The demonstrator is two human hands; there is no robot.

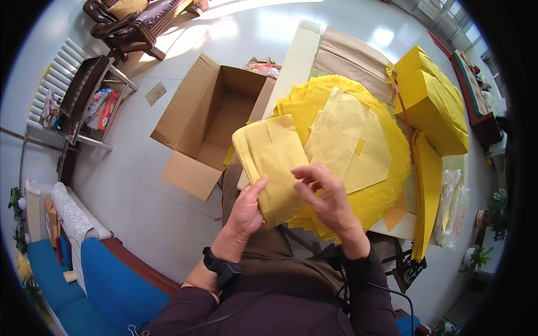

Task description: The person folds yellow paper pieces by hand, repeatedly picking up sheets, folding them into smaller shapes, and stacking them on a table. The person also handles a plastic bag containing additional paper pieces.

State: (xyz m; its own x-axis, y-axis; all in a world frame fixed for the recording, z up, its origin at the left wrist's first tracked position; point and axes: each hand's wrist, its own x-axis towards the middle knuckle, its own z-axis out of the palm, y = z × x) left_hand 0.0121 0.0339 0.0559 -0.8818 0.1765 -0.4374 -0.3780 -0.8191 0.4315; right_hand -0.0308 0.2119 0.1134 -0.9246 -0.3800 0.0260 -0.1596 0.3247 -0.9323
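My left hand (246, 212) grips a folded stack of pale yellow paper (275, 155) by its lower left edge, with the thumb on top. Close to the stack's right edge is my right hand (323, 191), its fingers bent and apart, with nothing seen in them. Beneath both, bright yellow sheets (388, 138) lie fanned out in a large round pile on the table. More pale yellow folded paper (372, 161) rests on top of that pile, to the right of the held stack.
An open cardboard box (189, 109) stands left of the table (294, 63). On the table's right are a large yellow paper bundle (433, 101), a narrow stack of yellow paper (426, 189) overhanging the edge, and clear plastic bags (452, 210). Brown paper (353, 54) lies at the far end.
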